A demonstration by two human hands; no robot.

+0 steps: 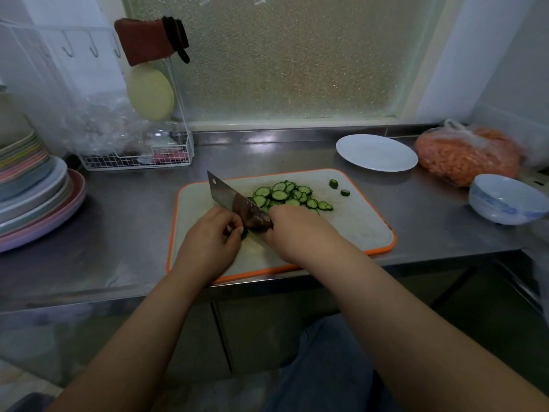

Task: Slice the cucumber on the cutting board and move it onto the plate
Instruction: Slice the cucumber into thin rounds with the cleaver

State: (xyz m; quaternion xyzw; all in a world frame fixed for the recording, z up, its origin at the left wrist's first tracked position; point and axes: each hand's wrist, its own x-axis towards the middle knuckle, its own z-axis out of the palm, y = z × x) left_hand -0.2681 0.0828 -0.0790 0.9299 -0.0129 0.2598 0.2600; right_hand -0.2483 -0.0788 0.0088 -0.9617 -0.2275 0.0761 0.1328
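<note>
A white cutting board (356, 221) with an orange rim lies on the steel counter. Several green cucumber slices (289, 196) are piled on its far half, with two end pieces (334, 183) apart at the far right. My right hand (297, 233) grips the handle of a cleaver (228, 197), blade down on the board. My left hand (208, 242) curls its fingers round a small cucumber stub beside the blade; the stub is almost hidden. An empty white plate (375, 153) sits behind the board on the right.
A stack of pastel plates (35, 200) stands at the left. A wire rack (136, 157) with plastic bags is at the back left. An orange bag (466, 156) and a white-blue bowl (505, 199) sit on the right. The counter's front edge runs just below the board.
</note>
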